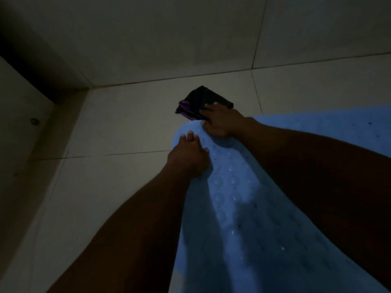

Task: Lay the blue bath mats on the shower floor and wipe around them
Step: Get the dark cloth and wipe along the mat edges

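The left hand (188, 157) lies with almost straight fingers on the left edge of the blue bath mat (239, 208), and the right hand (222, 121) has its fingers bent over a dark cloth (201, 100) at the mat's far end, on the shower floor (127, 123). The light is weak (all is very dim), so I cannot tell if the blue at far right is a second mat.

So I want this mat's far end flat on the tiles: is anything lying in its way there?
Yes: the dark cloth, gripped by the right hand, sits just past the far end of the blue mat. Nothing else shows on the tiles there.
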The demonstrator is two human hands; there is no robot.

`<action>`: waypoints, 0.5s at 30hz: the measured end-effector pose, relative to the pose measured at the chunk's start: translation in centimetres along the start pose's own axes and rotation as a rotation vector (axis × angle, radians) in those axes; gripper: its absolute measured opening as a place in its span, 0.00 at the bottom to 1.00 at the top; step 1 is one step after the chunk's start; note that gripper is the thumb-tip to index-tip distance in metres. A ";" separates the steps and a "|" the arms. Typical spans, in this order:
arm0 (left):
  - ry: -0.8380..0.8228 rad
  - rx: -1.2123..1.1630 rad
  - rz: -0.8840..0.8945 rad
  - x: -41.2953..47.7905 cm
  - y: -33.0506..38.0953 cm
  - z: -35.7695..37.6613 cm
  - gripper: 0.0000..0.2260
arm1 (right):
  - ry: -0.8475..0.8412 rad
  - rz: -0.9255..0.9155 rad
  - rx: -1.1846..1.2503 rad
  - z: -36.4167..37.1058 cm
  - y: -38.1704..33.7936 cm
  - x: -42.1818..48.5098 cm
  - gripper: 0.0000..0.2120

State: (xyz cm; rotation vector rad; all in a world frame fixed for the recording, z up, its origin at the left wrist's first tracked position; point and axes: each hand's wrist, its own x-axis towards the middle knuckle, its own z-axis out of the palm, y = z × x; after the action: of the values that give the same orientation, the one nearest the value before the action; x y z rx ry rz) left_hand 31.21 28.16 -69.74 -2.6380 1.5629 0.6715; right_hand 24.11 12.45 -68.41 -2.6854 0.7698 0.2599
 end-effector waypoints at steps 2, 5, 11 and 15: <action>-0.008 0.020 0.024 -0.4 -0.3 0.4 0.33 | 0.038 0.011 0.112 -0.2 1.2 -0.3 0.23; -0.014 0.024 0.036 -0.6 -0.5 0.3 0.36 | 0.123 0.054 0.128 -1.8 4.6 -2.4 0.17; -0.086 0.174 -0.079 -0.1 3.7 -0.9 0.31 | 0.122 0.249 0.096 -3.8 13.1 -7.4 0.13; -0.070 0.020 0.176 -1.5 16.7 4.1 0.32 | 0.167 0.324 0.114 -3.6 16.7 -8.5 0.11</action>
State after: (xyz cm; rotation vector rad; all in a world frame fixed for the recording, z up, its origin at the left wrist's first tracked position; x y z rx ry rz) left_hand 15.17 21.92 -69.37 -2.4547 1.7859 0.7416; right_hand 8.24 1.89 -67.29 -2.4894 1.2329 0.0651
